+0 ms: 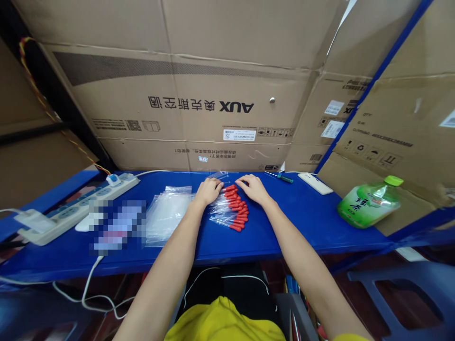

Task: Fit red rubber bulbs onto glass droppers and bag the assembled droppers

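With the fan of red-ended clear tubes (239, 204) as the dial's centre and 12 o'clock pointing away from the person, the near edge of the blue tabletop (270, 237) runs at 6 o'clock, a narrow band of surface between. The far edge at 12 meets a tall cardboard panel (202, 38), its printing upside down. The widest open room lies from 3 to 5, reaching to a tilted green bottle (369, 203) beside more cardboard. Towards 2, a screwdriver (286, 179) and a flat white object (315, 183) sit near the far edge. At 9, clear plastic bags (169, 213) limit the space, then a pixelated patch, with a white power strip (80, 206) beyond at 9 to 10.

The left hand (209, 191), at 11, bends over the tubes; the right hand (253, 188), at 1, curls loosely beside the topmost red ends. Whether either grip has closed on a tube, I cannot tell. Below the tabletop, a blue stool (408, 289) stands at 4.
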`<state>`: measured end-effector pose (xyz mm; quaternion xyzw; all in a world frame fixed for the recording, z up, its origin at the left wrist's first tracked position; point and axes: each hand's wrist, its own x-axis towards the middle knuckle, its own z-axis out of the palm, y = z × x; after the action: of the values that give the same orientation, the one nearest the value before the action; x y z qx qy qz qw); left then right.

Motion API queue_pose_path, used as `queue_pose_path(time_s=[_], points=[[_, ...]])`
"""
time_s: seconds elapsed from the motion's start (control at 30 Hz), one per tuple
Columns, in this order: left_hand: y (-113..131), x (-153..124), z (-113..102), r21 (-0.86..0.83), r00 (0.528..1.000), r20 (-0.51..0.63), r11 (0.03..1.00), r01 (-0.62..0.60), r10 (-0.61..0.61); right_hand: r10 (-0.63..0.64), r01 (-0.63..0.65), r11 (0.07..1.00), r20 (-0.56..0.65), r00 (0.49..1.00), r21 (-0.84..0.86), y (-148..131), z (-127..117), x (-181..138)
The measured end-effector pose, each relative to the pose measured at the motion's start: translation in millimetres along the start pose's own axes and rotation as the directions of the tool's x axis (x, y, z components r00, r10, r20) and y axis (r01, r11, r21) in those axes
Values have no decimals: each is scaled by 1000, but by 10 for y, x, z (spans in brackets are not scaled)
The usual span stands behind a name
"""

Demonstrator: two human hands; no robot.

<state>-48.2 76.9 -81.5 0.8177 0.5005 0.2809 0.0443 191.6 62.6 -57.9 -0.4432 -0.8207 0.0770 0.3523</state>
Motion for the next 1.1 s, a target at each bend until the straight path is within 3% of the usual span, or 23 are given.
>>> queue_pose_path(time_s=[0.2,0.33,0.4,0.53,0.73,1.1], points=[[2,10,-23,68,998,-24,996,52,-50,222,-260,956,-245,944,-134,312,-244,-59],[-59,5,-38,72,989,-86,989,128,-121,356,-409,902,-297,886,-138,428,-379,-119],[-56,-6,-78,63,983,-71,982,176,-171,382,-424,895,-250,890,-140,441,-412,-131],[66,-32,-214,100,949,88,950,295,-304,358,-362,921,-56,932,-145,423,-410,-129],[235,-39,-322,159,934,142,939,304,-327,302,-293,953,172,938,-77,425,-347,-152],[166,-29,-265,92,941,158,954,286,-298,306,-331,935,181,935,127,497,-360,-172]])
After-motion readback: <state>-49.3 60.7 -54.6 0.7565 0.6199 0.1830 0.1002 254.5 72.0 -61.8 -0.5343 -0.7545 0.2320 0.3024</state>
